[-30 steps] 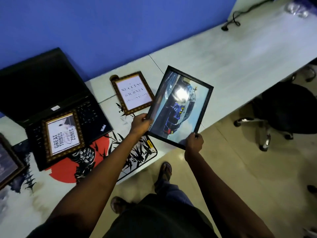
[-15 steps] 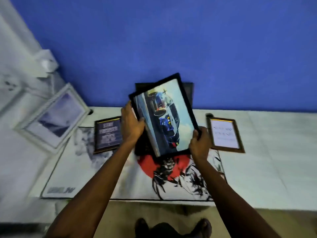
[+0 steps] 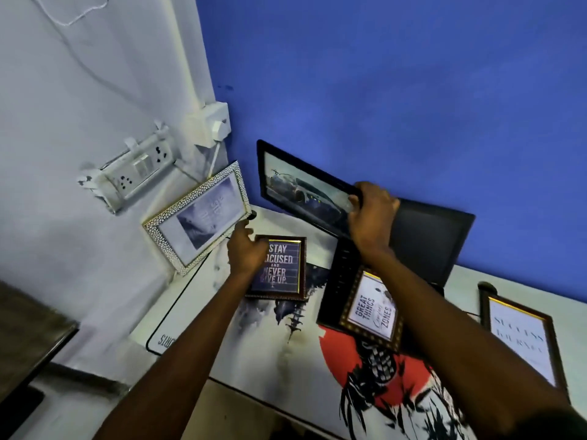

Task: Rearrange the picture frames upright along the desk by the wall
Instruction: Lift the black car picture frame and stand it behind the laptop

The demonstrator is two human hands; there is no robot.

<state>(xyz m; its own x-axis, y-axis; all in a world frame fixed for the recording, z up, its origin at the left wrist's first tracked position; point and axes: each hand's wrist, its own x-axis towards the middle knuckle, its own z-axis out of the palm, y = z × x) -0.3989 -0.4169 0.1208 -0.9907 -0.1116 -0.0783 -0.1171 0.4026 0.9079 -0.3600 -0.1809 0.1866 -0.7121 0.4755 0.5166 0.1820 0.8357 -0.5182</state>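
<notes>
My right hand [image 3: 371, 217] grips the right edge of the black-framed car picture [image 3: 298, 188] and holds it tilted, close to the blue wall above the back of the desk. With its fingers apart, my left hand [image 3: 246, 252] hovers over the top left corner of the small dark "Stay Focused" frame [image 3: 281, 271], which lies flat on the desk mat [image 3: 270, 344]. Against the white side wall leans a white textured frame [image 3: 197, 217]. The "Great Things" frame [image 3: 371, 309] lies on the laptop keyboard. The "Success" frame [image 3: 524, 338] lies flat at the right.
An open black laptop [image 3: 425, 242] stands against the blue wall, just right of the car picture. A socket strip [image 3: 133, 173] and a plug with a cable are fixed to the white wall above the white frame. A dark tabletop [image 3: 25, 328] is at the far left.
The view swung left to the desk corner. My left hand let go of the car picture and dropped to the "Stay Focused" frame. My right hand carried the picture back toward the wall.
</notes>
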